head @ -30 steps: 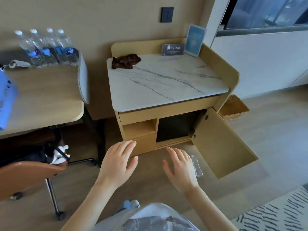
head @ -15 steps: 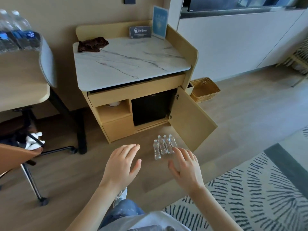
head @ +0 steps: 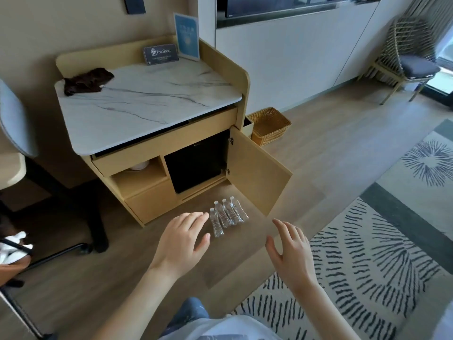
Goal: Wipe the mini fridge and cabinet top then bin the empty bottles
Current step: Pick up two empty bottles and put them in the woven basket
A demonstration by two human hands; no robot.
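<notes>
Several clear empty bottles (head: 226, 215) stand in a row on the wooden floor in front of the cabinet. The cabinet's marble top (head: 147, 99) carries a crumpled dark brown cloth (head: 87, 80) at its back left corner. Below it, the black mini fridge (head: 196, 163) shows behind the cabinet door (head: 257, 173), which hangs wide open. My left hand (head: 183, 239) hovers just left of the bottles with fingers spread, holding nothing. My right hand (head: 289, 251) hovers to their right, also empty with relaxed fingers.
A woven wicker basket (head: 269, 125) sits on the floor right of the cabinet. Two sign cards (head: 171, 49) stand at the back of the top. A desk chair (head: 14, 123) is at the left, a patterned rug (head: 367, 253) at the right, a rattan chair (head: 407, 57) far right.
The view has swung right and down, bringing the bottles on the floor fully into sight. Both hands stay open and have spread apart on either side of the bottles.
</notes>
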